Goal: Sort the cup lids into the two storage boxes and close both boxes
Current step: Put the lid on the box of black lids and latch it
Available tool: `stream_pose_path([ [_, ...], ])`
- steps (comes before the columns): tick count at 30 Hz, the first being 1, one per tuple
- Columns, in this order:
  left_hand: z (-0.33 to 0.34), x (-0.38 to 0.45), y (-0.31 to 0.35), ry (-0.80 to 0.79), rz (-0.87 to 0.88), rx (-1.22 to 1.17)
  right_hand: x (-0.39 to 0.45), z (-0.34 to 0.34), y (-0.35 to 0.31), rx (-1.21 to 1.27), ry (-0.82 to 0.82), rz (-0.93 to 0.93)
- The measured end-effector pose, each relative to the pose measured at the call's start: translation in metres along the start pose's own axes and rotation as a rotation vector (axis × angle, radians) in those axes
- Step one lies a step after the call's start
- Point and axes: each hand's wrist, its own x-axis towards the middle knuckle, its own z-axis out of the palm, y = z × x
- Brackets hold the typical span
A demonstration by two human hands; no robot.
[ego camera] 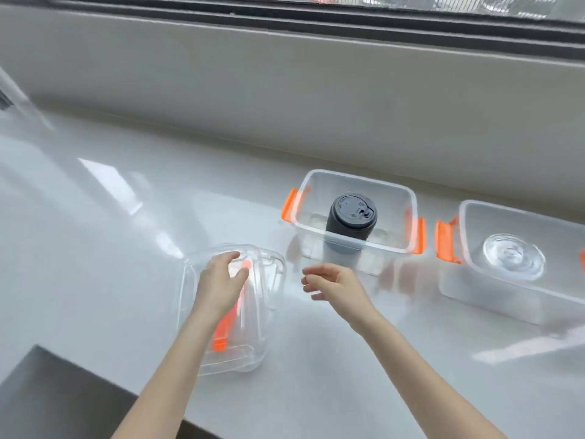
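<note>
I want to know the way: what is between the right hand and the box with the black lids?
Head view: only bare white counter separates the right hand from the box holding black lids.

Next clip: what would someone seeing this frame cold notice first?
Probably the stack of black cup lids standing in the open clear box at centre, dark against the pale counter. Next, the bright orange latches on both boxes, with clear lids in the right box at the frame's edge. In front, the left hand rests on stacked clear box covers while the right hand hovers empty.
</note>
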Motion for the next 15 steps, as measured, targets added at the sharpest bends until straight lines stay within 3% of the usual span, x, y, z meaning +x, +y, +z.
stream_pose_path([
  [6,-0.016,0.014,-0.072,-0.034,-0.192,0.226,0.018,0.069,0.027,-0.029,0.001,0.112],
  [15,-0.017,0.022,-0.089,0.027,-0.174,0.194,0.028,0.101,0.034,-0.059,0.121,0.169],
])
